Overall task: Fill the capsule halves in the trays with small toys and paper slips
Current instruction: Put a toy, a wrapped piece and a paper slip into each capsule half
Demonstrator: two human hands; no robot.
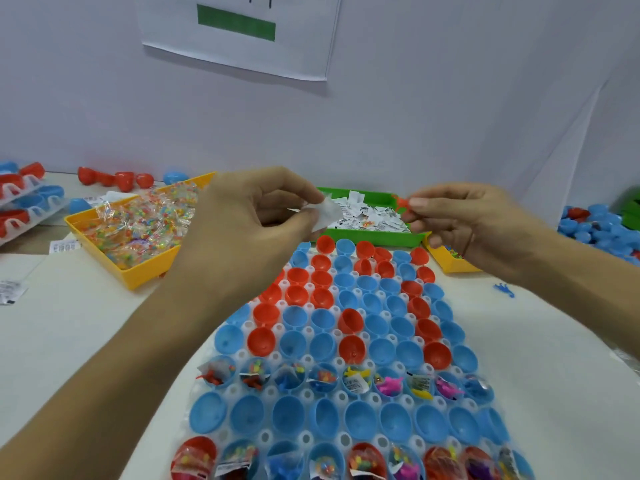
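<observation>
Head view shows us with both hands raised over the far end of the tray [242, 327] of capsule halves [346, 341]. Our left hand [249, 216] pinches a white paper slip [327, 212] between thumb and forefinger, the other fingers curled loosely. Our right hand [460, 216] pinches a small orange toy [401, 203] at its fingertips. Both pieces look feather-light. We judge the slip limp and easily creased, best held by an edge; the toy seems soft, rubbery plastic, safe to nip anywhere along its body. Neither should slip from dry fingers. Slip and toy hang just above the green bin [374, 237] of slips, well apart from the unfilled red and blue halves below. One row nearer us already carries toys and slips.
</observation>
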